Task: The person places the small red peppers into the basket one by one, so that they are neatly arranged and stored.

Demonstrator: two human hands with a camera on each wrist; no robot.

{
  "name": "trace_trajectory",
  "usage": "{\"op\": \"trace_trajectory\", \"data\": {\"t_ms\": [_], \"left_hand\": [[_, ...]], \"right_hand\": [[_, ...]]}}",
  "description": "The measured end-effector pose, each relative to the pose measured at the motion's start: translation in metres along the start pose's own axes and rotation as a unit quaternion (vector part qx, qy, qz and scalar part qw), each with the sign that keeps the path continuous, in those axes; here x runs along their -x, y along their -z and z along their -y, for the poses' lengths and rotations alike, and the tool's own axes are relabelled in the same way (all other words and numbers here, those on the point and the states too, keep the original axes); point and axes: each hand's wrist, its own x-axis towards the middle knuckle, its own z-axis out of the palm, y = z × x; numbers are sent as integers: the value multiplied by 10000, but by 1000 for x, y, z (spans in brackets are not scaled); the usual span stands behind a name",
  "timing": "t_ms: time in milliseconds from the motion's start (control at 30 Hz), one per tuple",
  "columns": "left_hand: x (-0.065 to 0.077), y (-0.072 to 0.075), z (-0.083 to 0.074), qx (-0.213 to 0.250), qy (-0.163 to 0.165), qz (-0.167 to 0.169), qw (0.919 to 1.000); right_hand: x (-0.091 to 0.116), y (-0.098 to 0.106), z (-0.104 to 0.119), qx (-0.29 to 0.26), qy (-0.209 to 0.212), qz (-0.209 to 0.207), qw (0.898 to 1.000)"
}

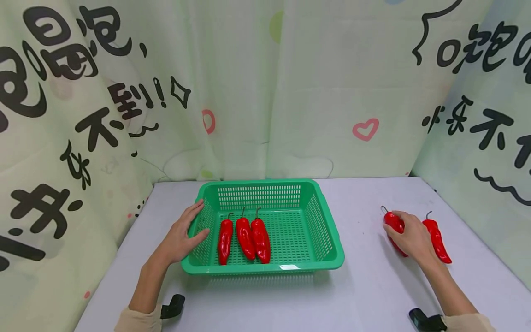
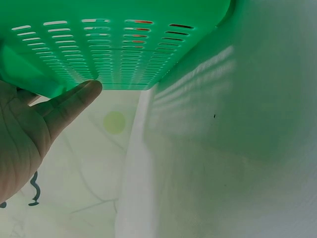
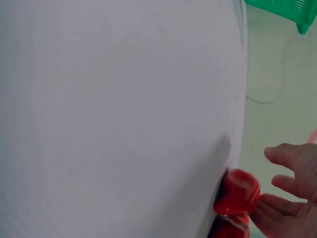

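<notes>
A green plastic basket [image 1: 287, 266] sits on the white table. Inside its left half lie several glossy red chili peppers [image 1: 224, 242] with dark stems. My left hand [image 1: 180, 235] is at the basket's left rim, fingers and thumb spread against it; the left wrist view shows the thumb [image 2: 74, 106] extended by the basket wall. Far to the right, my right hand [image 1: 410, 235] is over a red pepper [image 1: 390, 220], with thumb and fingers on either side and apart in the right wrist view. Another red pepper [image 1: 436, 240] lies just right of that hand.
The white table [image 1: 361, 276] has its back edge against a pale green curtain [image 1: 315, 115] with black writing and hearts. Similar curtains enclose the left and right sides. A stretch of tabletop separates the basket from the right-hand peppers.
</notes>
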Motion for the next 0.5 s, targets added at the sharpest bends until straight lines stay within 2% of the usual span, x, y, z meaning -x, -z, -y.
{"op": "trace_trajectory", "data": {"t_ms": [500], "left_hand": [[0, 0, 0, -1, 7, -3, 10000]], "right_hand": [[-2, 2, -1, -87, -6, 332, 9994]]}}
